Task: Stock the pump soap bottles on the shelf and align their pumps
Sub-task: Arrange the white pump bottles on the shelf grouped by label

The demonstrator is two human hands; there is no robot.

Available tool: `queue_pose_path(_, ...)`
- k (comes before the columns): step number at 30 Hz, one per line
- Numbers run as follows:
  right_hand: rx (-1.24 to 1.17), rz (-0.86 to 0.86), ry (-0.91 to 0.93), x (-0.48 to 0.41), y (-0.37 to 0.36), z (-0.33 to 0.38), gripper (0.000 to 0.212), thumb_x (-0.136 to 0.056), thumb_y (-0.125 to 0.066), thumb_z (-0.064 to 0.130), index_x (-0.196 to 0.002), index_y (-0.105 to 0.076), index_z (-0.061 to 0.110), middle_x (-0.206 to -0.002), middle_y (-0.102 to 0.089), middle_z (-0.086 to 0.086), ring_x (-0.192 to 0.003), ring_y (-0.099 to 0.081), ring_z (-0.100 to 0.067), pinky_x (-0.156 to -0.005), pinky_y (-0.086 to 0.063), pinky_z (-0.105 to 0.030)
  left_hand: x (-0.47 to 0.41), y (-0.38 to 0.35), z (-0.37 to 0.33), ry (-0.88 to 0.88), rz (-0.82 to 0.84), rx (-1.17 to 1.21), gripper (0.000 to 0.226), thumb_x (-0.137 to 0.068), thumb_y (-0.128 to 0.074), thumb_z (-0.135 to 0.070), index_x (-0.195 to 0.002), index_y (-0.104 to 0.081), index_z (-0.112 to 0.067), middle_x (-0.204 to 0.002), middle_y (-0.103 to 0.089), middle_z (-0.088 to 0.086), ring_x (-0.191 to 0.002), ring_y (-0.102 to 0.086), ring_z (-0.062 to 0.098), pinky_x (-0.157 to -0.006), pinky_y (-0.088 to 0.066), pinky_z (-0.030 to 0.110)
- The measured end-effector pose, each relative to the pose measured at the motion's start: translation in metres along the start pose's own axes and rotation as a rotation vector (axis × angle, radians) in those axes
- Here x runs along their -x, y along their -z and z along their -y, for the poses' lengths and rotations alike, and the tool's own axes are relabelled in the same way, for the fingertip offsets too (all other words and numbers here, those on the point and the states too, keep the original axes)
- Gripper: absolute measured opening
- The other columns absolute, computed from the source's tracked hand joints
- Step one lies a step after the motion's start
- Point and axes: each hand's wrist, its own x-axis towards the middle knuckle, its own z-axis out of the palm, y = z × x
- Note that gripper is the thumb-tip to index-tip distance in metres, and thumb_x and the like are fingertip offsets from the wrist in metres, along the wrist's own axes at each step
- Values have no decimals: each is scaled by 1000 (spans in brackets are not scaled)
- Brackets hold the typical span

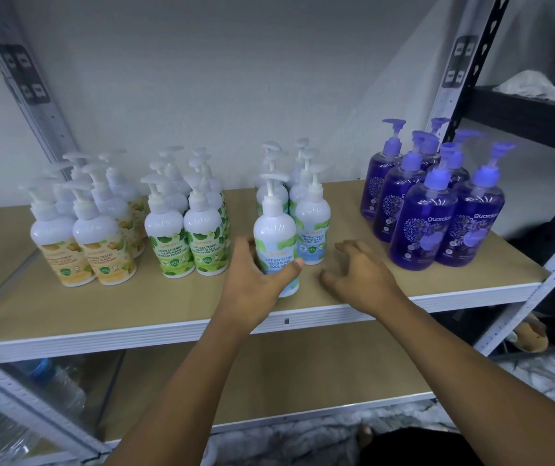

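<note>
White cloth [538, 87] lying crumpled on black rack [511, 111], upper right. Clear plastic bottles [64, 391] lying lower left. Brown object [531, 334] sitting lower right, unidentifiable.

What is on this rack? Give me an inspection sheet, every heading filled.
Surface: tan shelf board.
Job's things: yellow-label bottles, green-label bottles, cool mint bottles, purple bottles, grouped left to right; front cool mint bottle stands ahead of its group.
Clutter: white cloth on the black rack, right; clear plastic bottles below, left.
Hands: left hand grips the front cool mint bottle; right hand open beside it, holding nothing.
Cables: nothing seen.
Surroundings: white wall behind.
</note>
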Motion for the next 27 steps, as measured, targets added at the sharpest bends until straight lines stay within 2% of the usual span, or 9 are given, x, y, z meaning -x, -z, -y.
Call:
queue_pose_path(5,95,14,68,6,-4,-2,55,-92,-59,48,-135,-56,14,-146,-48,-1,-135,-40,-22,-108,-33,-30,0,-2,12,-34,27,-35,57,-79,-86,-22,-124,-51,-18,-111,-67,-10,-96,-67,-4,-77,-55,16)
queue_pose_path(8,109,21,67,6,-5,-2,53,-92,-56,48,-134,-58,15,-146,-49,-1,-135,-40,-22,-111,-31,-30,1,0,15,-22,33,-69,67,-74,-89,-21,-128,-49,-21,-114,-65,-15,-98,-65,-9,-80,-55,16)
queue_pose_path(11,103,17,68,4,-6,-2,53,-92,-57,48,-133,-59,14,-145,-50,-2,-134,-42,-22,-112,-33,-32,4,4,16,11,41,-181,75,-66,-93,-18,-123,-46,-21,-114,-61,-15,-93,-60,-16,-76,-51,8)
queue_pose_path(15,108,18,64,5,-6,-1,52,-92,-55,48,-132,-60,14,-144,-51,-2,-133,-43,-22,-112,-33,-33,6,7,20,17,-8,-349,62,-66,-91,-23,-112,-49,-24,-103,-58,-16,-90,-56,-10,-67,-44,3)
queue_pose_path(18,138,27,75,6,-5,0,52,-94,-51,48,-135,-57,17,-148,-47,-1,-136,-40,-21,-113,-28,-32,2,4,23,6,-37,-375,59,-69,-90,-28,-114,-52,-23,-104,-59,-17,-93,-57,0,-73,-42,8)
queue_pose_path(20,192,51,86,7,-5,0,53,-97,-45,50,-141,-51,21,-153,-40,1,-141,-34,-19,-116,-19,-33,-4,1,26,-4,-68,-397,60,-71,-90,-32,-119,-56,-19,-108,-61,-13,-99,-57,5,-80,-43,18)
queue_pose_path(22,243,69,101,7,-6,0,55,-99,-40,52,-145,-45,24,-157,-35,1,-145,-27,-18,-119,-14,-35,-10,-2,29,-12,-108,-432,61,-71,-89,-36,-120,-58,-17,-110,-65,-9,-99,-58,8,-82,-45,23)
queue_pose_path(25,261,90,105,5,-7,0,57,-100,-36,54,-148,-40,24,-159,-31,1,-148,-21,-18,-120,-11,-37,-17,-7,31,-15,-165,-496,62,-72,-86,-44,-122,-59,-19,-114,-70,-7,-108,-61,17,-89,-52,34)
queue_pose_path(27,263,101,98,4,-8,0,58,-99,-36,54,-149,-38,25,-160,-29,2,-149,-19,-19,-121,-11,-38,-21,-9,31,5,-178,-558,62,-74,-81,-49,-125,-58,-22,-118,-69,-6,-115,-56,24,-95,-49,39)
